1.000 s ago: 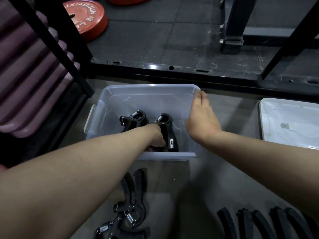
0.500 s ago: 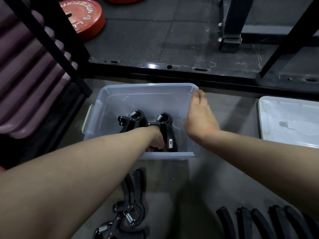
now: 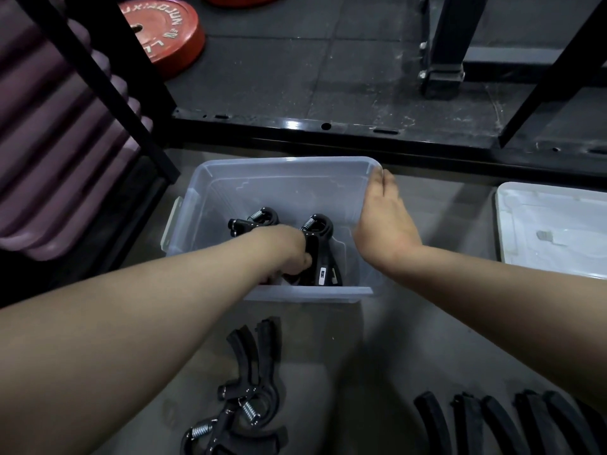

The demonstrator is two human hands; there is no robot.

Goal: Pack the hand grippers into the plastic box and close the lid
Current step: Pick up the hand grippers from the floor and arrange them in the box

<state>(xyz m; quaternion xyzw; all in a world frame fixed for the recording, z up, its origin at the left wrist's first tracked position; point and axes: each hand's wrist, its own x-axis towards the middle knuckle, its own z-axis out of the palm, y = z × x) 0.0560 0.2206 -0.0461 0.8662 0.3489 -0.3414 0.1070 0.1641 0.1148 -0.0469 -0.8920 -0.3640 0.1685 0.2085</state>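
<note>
A clear plastic box point(image 3: 282, 178) stands open on the floor in front of me. Two black hand grippers with steel springs stand inside it, one at the left point(image 3: 254, 221) and one at the right point(image 3: 317, 244). My left hand point(image 3: 289, 251) reaches down into the box and its fingers curl round the handles of the right gripper. My right hand point(image 3: 382, 218) lies with straight fingers against the box's right rim. More hand grippers point(image 3: 246, 389) lie on the floor near me at the lower left, and several others point(image 3: 492, 421) at the lower right. The white lid point(image 3: 551, 231) lies flat to the right.
A black steel rack frame point(image 3: 325, 126) crosses the floor just behind the box, with its slanted posts at left and right. Purple padded rolls point(image 3: 49, 133) fill the left side. A red weight plate point(image 3: 164, 37) lies on the rubber mat at the back left.
Hardly anything has changed. Both hands keep their places at the box, the left one staying low inside on the right gripper.
</note>
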